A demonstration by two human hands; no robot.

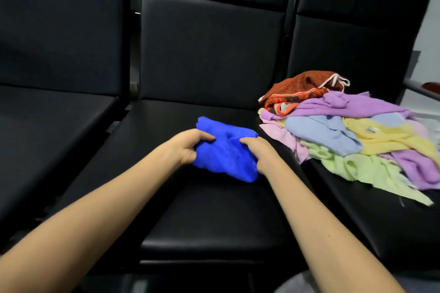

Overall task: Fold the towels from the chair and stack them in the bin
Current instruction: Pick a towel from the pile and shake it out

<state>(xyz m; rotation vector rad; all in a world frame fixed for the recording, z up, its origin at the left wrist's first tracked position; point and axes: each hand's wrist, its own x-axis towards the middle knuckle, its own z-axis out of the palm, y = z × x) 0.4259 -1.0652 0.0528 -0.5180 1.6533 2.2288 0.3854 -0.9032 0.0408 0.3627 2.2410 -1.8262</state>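
Fingers of left hand [188, 147] and right hand [256, 152] curl, pinching crumpled bright blue cloth towel [225, 150] at opposite ends; towel lies between them on middle black padded seat [214, 216], long axis left-right, both hands equally near.

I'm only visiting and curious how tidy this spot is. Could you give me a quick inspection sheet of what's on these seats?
Surface: a row of black padded seats; the middle seat is the work spot.
Job's things: blue towel bunched up on the middle seat; pile of unfolded towels mostly on the right seat, with a red towel at the back of it; no bin in view.
Clutter: nothing seen.
Hands: left hand and right hand each grip one end of the blue towel.
Cables: nothing seen.
Surroundings: left seat alongside; pale wall at far right.
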